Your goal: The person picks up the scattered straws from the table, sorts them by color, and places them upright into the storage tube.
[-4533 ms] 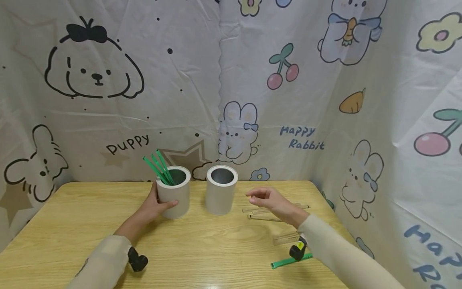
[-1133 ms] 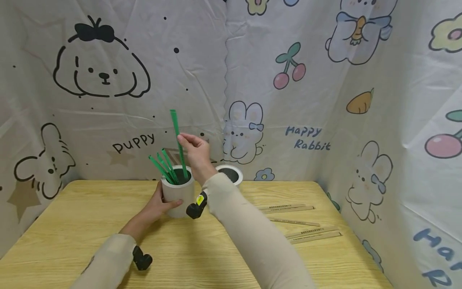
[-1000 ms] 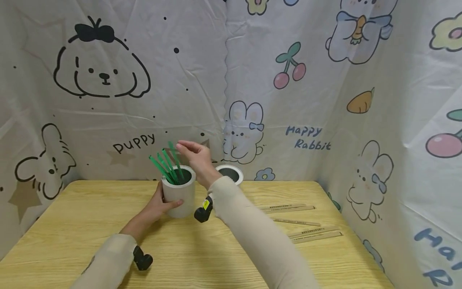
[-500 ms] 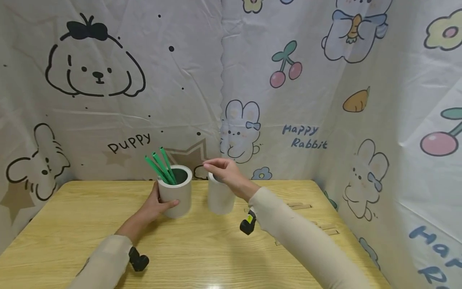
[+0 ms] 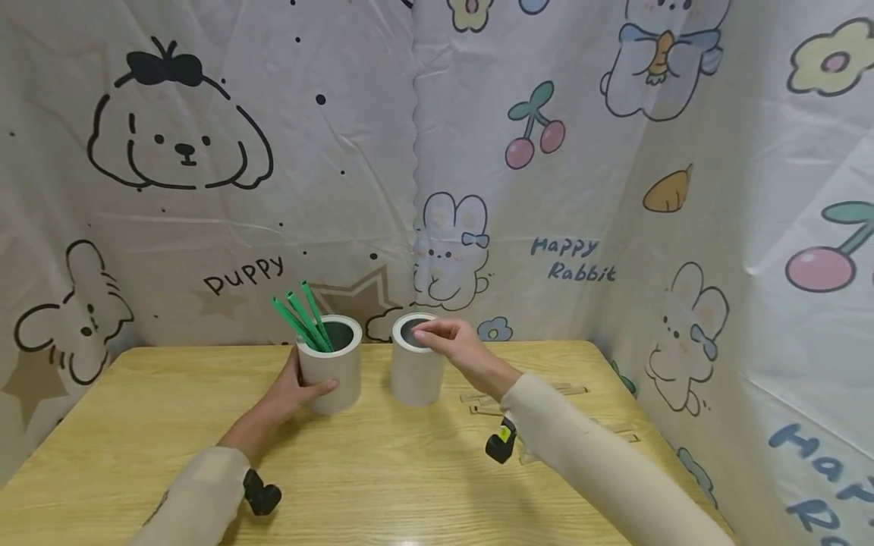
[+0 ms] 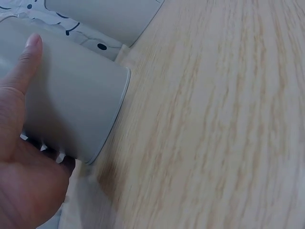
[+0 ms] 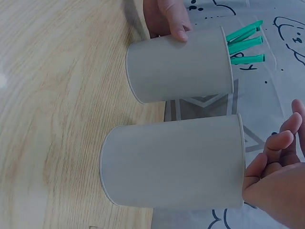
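Note:
My left hand (image 5: 293, 387) grips the left beige cylindrical cup (image 5: 341, 375), thumb across its front and fingers around its far side. Several slim green sticks (image 5: 300, 318) lean out of this cup's left side. A matching right cup (image 5: 415, 375) stands apart from it, with no sticks showing above its white rim. Over that rim is my right hand (image 5: 471, 356), loosely curled and holding nothing visible. In the right wrist view, the right hand (image 7: 281, 176) is right at the mouth of the right cup (image 7: 176, 164), fingers partly bent.
On the right of the wooden table (image 5: 382, 485) lie several flat kraft-brown sticks (image 5: 617, 434), partly hidden by the right sleeve (image 5: 594, 447). A printed curtain (image 5: 328, 167) hangs behind the table and along its right side.
The right hand first brought a green stick to the left cup and let it drop in, then moved right, over the right cup. The left hand kept its hold.

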`<state>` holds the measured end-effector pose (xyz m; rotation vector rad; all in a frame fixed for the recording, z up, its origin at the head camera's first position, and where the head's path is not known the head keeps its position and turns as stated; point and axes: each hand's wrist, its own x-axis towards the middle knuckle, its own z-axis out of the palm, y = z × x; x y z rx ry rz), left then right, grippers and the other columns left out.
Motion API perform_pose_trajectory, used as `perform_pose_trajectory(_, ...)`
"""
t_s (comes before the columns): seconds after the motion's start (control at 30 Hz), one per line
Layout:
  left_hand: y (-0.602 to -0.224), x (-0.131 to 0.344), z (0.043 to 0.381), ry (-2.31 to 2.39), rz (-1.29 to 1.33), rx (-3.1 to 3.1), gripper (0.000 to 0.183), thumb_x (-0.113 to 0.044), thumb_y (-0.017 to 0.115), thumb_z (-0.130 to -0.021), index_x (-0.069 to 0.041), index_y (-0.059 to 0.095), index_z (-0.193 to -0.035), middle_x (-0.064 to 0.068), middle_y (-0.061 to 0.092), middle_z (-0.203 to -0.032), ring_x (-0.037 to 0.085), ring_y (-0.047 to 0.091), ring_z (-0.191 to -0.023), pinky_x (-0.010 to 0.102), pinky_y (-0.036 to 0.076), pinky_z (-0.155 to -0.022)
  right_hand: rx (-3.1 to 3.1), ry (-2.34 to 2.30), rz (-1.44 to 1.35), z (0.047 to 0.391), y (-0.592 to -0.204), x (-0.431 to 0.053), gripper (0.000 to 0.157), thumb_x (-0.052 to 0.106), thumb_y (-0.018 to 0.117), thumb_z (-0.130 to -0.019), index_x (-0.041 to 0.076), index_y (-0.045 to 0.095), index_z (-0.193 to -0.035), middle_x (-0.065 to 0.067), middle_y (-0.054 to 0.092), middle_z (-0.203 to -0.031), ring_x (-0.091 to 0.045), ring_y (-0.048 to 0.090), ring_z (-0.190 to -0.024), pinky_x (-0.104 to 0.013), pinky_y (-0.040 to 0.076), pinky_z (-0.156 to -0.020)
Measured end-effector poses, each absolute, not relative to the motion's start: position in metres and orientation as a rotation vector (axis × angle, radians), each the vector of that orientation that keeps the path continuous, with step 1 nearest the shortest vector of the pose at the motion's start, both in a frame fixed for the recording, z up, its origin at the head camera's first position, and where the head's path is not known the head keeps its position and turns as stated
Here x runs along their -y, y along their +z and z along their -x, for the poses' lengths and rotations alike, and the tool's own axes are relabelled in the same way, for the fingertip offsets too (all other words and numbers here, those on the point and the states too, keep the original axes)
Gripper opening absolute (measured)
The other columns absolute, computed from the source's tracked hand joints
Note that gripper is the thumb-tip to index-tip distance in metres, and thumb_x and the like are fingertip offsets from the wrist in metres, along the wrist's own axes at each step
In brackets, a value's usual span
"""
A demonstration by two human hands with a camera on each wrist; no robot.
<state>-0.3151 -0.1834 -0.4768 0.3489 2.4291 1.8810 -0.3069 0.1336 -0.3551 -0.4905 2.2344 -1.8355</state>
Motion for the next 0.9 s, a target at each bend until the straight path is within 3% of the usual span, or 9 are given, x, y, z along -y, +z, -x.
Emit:
perform_pose_trajectory(0.2,-0.478,0.185,0.314,1.855,-0.349,-2.446,0.103,-0.017,0.074,-0.093,-0.010,-0.002,-0.162,0.025,0.017,-0.165,0.047,0.017,-0.153,0.067,0.018,-0.122,-2.253,-1.826,0.520,0.300,-0.356,-0.146,0.035,0.018,0.062,-0.101,-0.007,0.063,-0.125,-0.012,0.068,-0.124,-0.008,0.059,-0.109,-0.053,0.039,-0.114)
perform_pose_trajectory(0.37,-0.478,0.191,0.309,1.796,-0.348,-2.470,0.110,-0.019,0.074,-0.092,-0.010,-0.010,-0.161,0.029,0.008,-0.167,0.051,0.009,-0.154,0.069,0.016,-0.121,-2.275,-1.797,0.494,0.294,-0.355,-0.161,0.032,0.020,0.062,-0.101,-0.001,0.066,-0.125,-0.002,0.070,-0.122,-0.008,0.059,-0.112,-0.046,0.043,-0.111)
perform_pose_trajectory(0.53,-0.476,0.201,0.300,1.747,-0.292,-2.499,0.114,-0.024,0.074,-0.093,-0.016,-0.016,-0.161,0.033,0.002,-0.166,0.055,0.008,-0.152,0.068,0.017,-0.121,-2.307,-1.790,0.490,0.292,-0.360,-0.176,0.036,0.019,0.061,-0.102,-0.006,0.063,-0.127,0.006,0.071,-0.114,-0.010,0.058,-0.105,-0.032,0.044,-0.095)
perform_pose_trajectory(0.77,-0.473,0.210,0.285,1.755,-0.320,-2.582,0.103,-0.022,0.072,-0.095,-0.013,-0.006,-0.163,0.037,0.012,-0.162,0.059,0.019,-0.147,0.071,0.024,-0.117,-2.326,-1.792,0.460,0.288,-0.367,-0.194,0.030,0.019,0.059,-0.103,-0.001,0.065,-0.124,0.013,0.067,-0.106,-0.012,0.056,-0.103,-0.031,0.045,-0.096)
perform_pose_trajectory(0.9,-0.470,0.211,0.276,1.753,-0.323,-2.653,0.086,-0.022,0.070,-0.096,-0.002,0.014,-0.158,0.035,0.024,-0.158,0.055,0.028,-0.143,0.070,0.031,-0.114,-2.340,-1.772,0.427,0.285,-0.371,-0.204,0.030,0.021,0.059,-0.103,0.001,0.066,-0.124,0.011,0.065,-0.110,-0.013,0.055,-0.104,-0.031,0.045,-0.097)
